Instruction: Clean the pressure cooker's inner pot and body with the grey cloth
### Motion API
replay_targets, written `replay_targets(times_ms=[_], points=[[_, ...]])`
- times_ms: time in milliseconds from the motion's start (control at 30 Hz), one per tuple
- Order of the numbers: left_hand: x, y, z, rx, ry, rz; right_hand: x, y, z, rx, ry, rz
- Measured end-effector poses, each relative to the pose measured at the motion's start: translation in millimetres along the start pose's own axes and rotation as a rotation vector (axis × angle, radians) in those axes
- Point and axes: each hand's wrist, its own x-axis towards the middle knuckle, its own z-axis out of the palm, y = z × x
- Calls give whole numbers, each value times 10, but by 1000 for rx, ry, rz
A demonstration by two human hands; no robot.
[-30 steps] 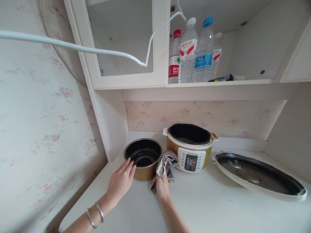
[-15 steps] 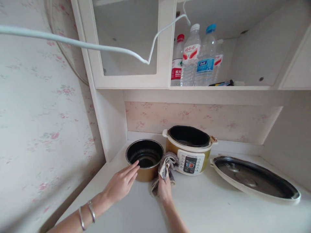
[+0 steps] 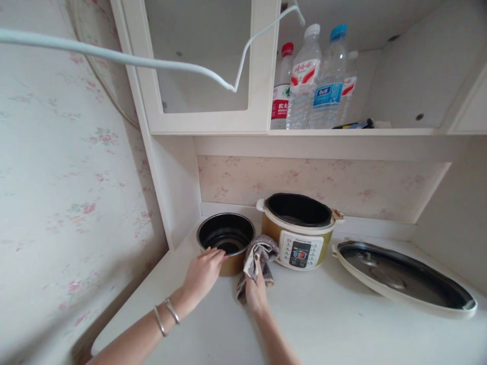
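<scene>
My left hand, with two silver bangles on its wrist, has its fingers curled over the near rim of the inner pot, which is dark inside and golden-brown outside. The thumb is hidden. A bunched grey-brown cloth is gripped in my right hand, close against the pot's right side; whether cloth and pot touch I cannot tell. Just behind the cloth stands the body of an electric pressure cooker, gold with a white control panel and no lid on.
The cooker's lid lies underside up on the white counter at the right. Several plastic bottles stand in the cabinet above. A white wire hanger crosses the upper left, in front of the cabinet door.
My left hand has moved right and its fingers have bent over the pot's rim. My right hand keeps the cloth in nearly the same place. The view has shifted slightly.
</scene>
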Motion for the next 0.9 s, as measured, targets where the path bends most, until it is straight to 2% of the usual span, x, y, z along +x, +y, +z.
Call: replay_targets(times_ms=[100,167,300,400,500,600,767,833,900], points=[[-48,51,80,-145,14,32,-10,-12,-9,-5,-15,-24],[-59,-52,60,-224,-8,48,-14,-1,-21,-16,-24,-34],[29,-523,-103,-193,-58,7,-20,39,-32,-34,-31,-24],[141,-892,-216,-146,-139,-31,-18,39,-25,-31,-18,3],[203,-1052,-232,-137,-190,-47,-19,14,-11,-26,-4,1],[192,-945,-150,-107,-132,-31,-35,0,7,-45,-11,-17],[74,-402,18,-57,31,-156,-68,24,32,-57,-41,-22],[30,-189,27,-76,24,-151,-67,31,31,-38,-18,-13],[13,-66,-14,-139,-18,-113,-59,35,24,-20,12,2]])
